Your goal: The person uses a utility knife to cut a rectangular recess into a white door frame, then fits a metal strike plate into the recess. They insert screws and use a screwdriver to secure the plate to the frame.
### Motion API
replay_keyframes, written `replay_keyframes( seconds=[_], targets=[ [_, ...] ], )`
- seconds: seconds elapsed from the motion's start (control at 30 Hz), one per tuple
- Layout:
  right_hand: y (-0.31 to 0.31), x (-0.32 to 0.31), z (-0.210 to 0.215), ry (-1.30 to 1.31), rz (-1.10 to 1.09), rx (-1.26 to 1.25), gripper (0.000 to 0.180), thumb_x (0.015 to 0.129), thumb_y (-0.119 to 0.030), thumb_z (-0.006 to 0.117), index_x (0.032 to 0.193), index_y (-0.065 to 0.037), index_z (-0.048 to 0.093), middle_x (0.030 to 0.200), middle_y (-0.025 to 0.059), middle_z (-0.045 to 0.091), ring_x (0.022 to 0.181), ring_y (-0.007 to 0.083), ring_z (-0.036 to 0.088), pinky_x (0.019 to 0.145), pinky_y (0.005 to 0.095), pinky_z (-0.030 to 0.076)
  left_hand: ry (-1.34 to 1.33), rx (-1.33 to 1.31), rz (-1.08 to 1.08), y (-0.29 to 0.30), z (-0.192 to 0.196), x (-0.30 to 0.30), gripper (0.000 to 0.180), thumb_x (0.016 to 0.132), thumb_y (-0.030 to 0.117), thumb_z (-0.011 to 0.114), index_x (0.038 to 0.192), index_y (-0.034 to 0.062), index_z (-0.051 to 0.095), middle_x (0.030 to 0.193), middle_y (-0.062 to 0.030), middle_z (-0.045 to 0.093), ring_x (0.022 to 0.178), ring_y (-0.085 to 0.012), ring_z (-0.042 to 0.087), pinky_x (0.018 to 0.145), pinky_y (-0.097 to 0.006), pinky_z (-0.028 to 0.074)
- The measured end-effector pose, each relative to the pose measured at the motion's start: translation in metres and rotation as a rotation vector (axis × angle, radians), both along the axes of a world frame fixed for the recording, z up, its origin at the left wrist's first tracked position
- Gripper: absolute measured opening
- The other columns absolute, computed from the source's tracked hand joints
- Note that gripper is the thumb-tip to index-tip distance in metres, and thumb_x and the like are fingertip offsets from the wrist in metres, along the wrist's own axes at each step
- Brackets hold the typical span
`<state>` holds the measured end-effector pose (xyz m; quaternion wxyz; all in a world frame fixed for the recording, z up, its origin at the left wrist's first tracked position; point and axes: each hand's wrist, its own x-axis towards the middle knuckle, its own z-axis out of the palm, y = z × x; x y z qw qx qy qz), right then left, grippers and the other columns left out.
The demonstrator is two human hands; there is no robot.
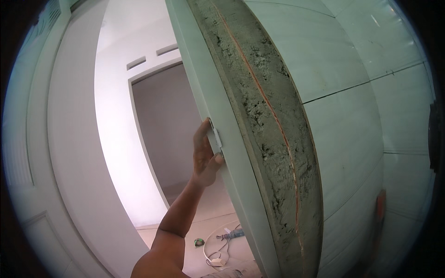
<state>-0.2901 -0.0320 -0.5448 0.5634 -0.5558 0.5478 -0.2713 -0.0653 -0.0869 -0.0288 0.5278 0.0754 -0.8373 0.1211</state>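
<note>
Gripping door frame (218, 99) — left hand (204, 155) raised

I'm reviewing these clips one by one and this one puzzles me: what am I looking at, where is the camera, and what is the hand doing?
There is no machine here. A person wears a wide fisheye camera on the head, so straight edges look curved. The left hand reaches up and grips a small white metal plate set into a pale door frame. Beside it runs a rough, unplastered wall edge, with tiled wall to the right. On the floor below lie a white cable and small tools. The right hand is not clearly visible.
</note>
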Motion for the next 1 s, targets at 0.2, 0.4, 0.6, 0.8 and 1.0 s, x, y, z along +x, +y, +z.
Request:
replay_keyframes(
  seconds=[0.2,0.4,0.6,0.8,1.0],
  targets=[
    [-0.002,-0.019,-0.01,0.019,0.013,0.004,0.034,0.098,-0.033,0.063,0.111,-0.003,0.071,0.107,0.0133,0.07,0.097,0.0239,0.066,0.088,0.0372,0.052,-0.071,0.075,0.019,0.015,0.003,0.001,0.085,0.094,0.026,0.068,0.161,0.0096,0.018,0.159,-0.0152,0.028,0.15,-0.0283,0.024,0.12,-0.05,0.028],
    [0.013,-0.031,-0.024,0.059,-0.126,0.023,0.033,0.098,-0.033,0.065,0.109,-0.003,0.072,0.104,0.0122,0.071,0.094,0.0217,0.067,0.085,0.0356,0.053,-0.011,0.281,-0.04,0.027,0.005,-0.007,0.084,0.092,0.014,0.072,0.161,0.0102,0.023,0.168,-0.0163,0.01,0.141,-0.0284,0.043,0.107,-0.041,0.05],
    [0.06,-0.028,-0.025,0.072,-0.346,0.065,0.031,0.098,-0.032,0.067,0.106,-0.003,0.073,0.1,0.0111,0.072,0.091,0.0195,0.068,0.083,0.0341,0.054,-0.088,0.261,-0.048,0.033,0.015,-0.014,0.076,0.094,0.007,0.067,0.159,0.0091,0.029,0.167,-0.0236,0.002,0.139,-0.0362,0.047,0.099,-0.039,0.059],
    [0.138,-0.038,-0.031,0.087,-0.589,0.109,0.03,0.097,-0.031,0.069,0.103,-0.003,0.074,0.096,0.01,0.073,0.088,0.0173,0.069,0.081,0.0325,0.055,-0.088,0.241,-0.1,0.029,0.019,-0.013,0.069,0.094,0.011,0.068,0.156,0.0083,0.036,0.164,-0.0321,-0.001,0.138,-0.0474,0.045,0.097,-0.041,0.061],
    [0.278,-0.038,-0.097,-0.149,-0.394,0.063,0.029,0.097,-0.03,0.071,0.101,-0.002,0.075,0.092,0.0089,0.074,0.084,0.0151,0.07,0.079,0.0309,0.056,-0.023,0.262,-0.151,0.011,0.02,-0.037,0.074,0.088,0.017,0.078,0.153,0.01,0.043,0.163,-0.0267,0.02,0.134,-0.0368,0.053,0.097,-0.041,0.059]
  ],
)
